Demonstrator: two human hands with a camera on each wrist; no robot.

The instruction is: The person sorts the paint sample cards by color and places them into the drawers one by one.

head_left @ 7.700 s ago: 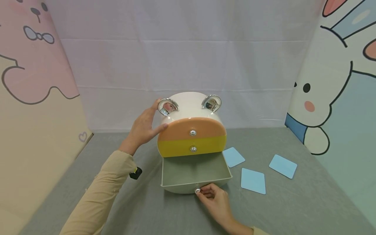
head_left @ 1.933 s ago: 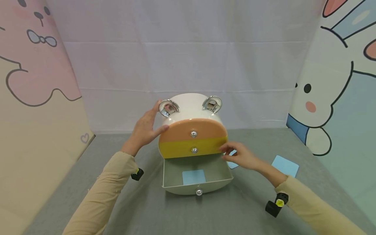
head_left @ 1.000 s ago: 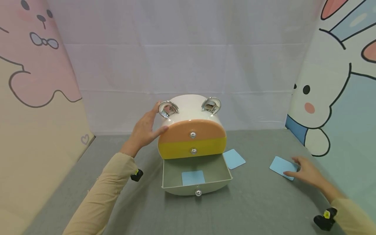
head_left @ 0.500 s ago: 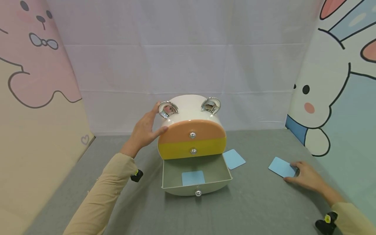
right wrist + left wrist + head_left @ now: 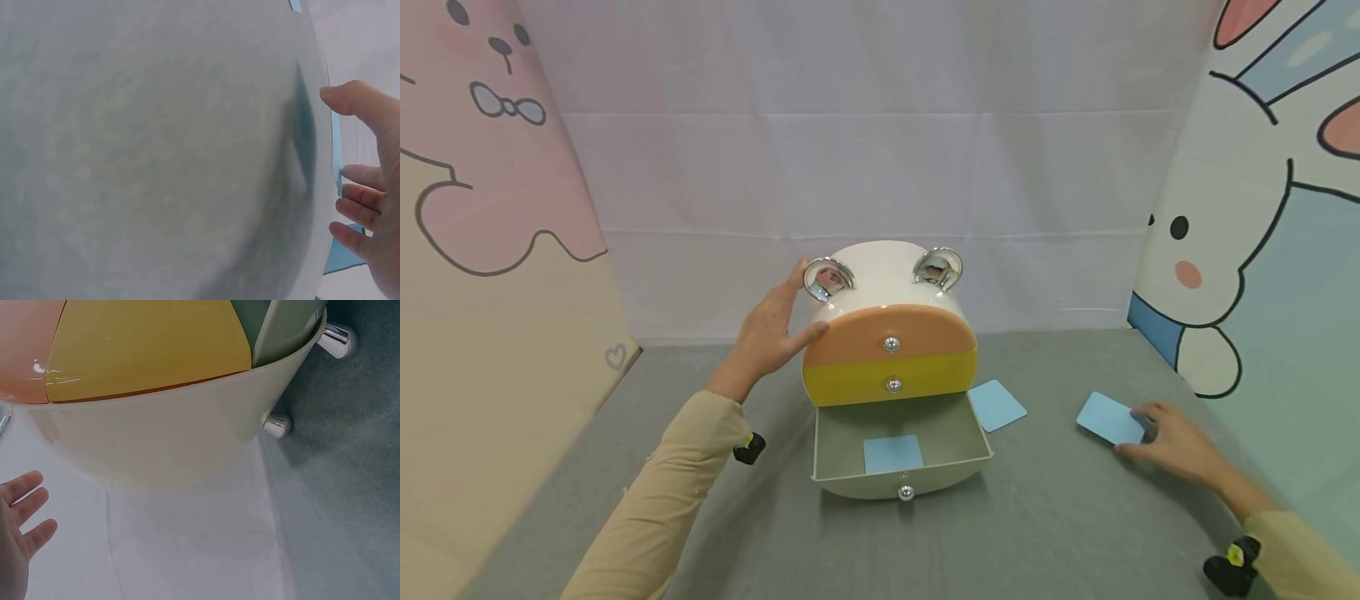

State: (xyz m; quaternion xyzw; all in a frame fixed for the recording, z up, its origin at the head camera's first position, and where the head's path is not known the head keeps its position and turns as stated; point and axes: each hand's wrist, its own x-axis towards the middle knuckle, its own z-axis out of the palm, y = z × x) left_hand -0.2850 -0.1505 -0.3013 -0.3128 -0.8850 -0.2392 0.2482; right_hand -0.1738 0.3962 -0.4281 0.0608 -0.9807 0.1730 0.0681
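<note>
A small white drawer cabinet with silver ears stands in the middle. Its orange and yellow drawers are closed, while the bottom green drawer is pulled out with a light blue card lying inside. My left hand rests at the cabinet's left side, thumb along the orange front; its fingers look straight and spread in the left wrist view. Over at the right, my right hand pinches another blue card by its edges, thumb and fingers on opposite sides.
One more blue card lies on the grey tabletop just right of the cabinet. A white curtain hangs behind. Cartoon-printed panels stand at the left and right. Silver feet hold the cabinet up.
A card has come to lie in the drawer, gone from the table's right. My right hand left the drawer knob, moved right, took hold of the far card and shifted it slightly left.
</note>
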